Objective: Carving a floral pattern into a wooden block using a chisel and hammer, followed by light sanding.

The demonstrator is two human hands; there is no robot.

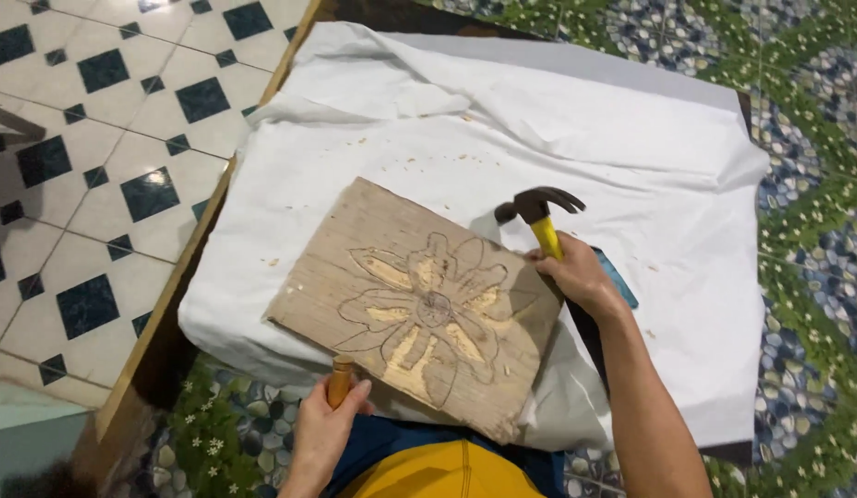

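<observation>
Lighting: we note even, fairly bright light from above, cool in tone. Glare: the white cloth (631,166) is nearly washed out, its folds faint. Shadows: soft, short; one under the hammer (539,212) head, one along the board (419,304) near edge. Blur: hammer head slightly smeared. Edges: tiled floor (96,138) lines bow and splay at left.

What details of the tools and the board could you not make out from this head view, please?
- Tool in left hand: only a wooden handle shows; its tip is hidden under the carved board.
- Hammer grip: covered by the right hand.
- Blue object: mostly hidden behind that wrist.
</observation>
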